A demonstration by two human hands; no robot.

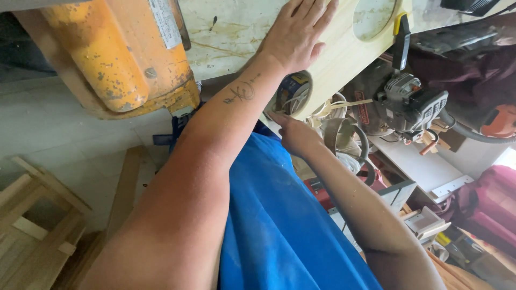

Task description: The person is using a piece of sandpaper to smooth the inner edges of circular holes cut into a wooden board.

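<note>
A pale wooden board (pixel 344 59) with round holes lies at the far side, on a stained white table (pixel 231 32). The left hand (pixel 295 35) lies flat and open on the board. The right hand (pixel 295 134) touches the board's near edge with its fingers stretched out, just under one hole. A yellow machine (pixel 118 53) stands to the left. A cluttered shelf (pixel 424 166) with tools is on the right.

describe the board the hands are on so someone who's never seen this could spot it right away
Start at the big chipped yellow machine housing at upper left and look right across the stained pale worktop. The pale wooden board lies there at a slant, with the left hand flat on it and the right hand at its lower edge. Unlike the wood pieces nearby, it has round holes cut through it.
</note>
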